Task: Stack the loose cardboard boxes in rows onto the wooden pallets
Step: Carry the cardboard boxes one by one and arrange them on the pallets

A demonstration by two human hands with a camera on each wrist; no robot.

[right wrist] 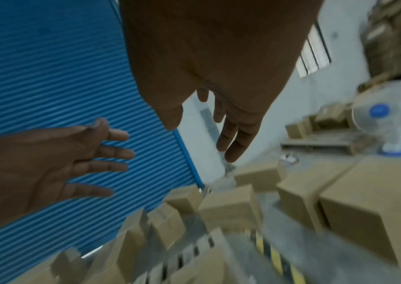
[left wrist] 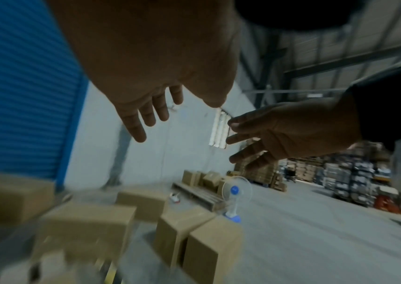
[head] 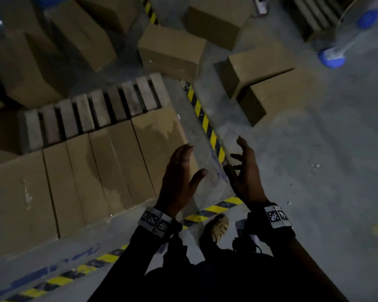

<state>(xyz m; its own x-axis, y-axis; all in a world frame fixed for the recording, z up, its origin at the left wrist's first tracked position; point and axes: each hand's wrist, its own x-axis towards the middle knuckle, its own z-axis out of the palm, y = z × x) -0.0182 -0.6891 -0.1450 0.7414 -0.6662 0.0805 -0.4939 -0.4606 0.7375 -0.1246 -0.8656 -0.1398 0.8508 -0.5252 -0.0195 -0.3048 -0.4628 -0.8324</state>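
We hold L hand (head: 179, 179) & R hand (head: 246, 173) up, fingers spread, gripping nothing; row of boxes (head: 92, 168) on pallet (head: 109, 105); loose boxes (head: 268, 88) on floor beyond; wrist views blurred, pallet's far part hidden.

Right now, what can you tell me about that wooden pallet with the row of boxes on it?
The wooden pallet lies flat on the grey concrete floor, beside a yellow-and-black striped floor line. It is built of worn, greyish-brown slats with dark gaps between them. One row of plain brown cardboard boxes stands side by side along its near edge, touching each other. The slats behind that row are bare. More boxes lie loose beyond it. Neither hand touches it.
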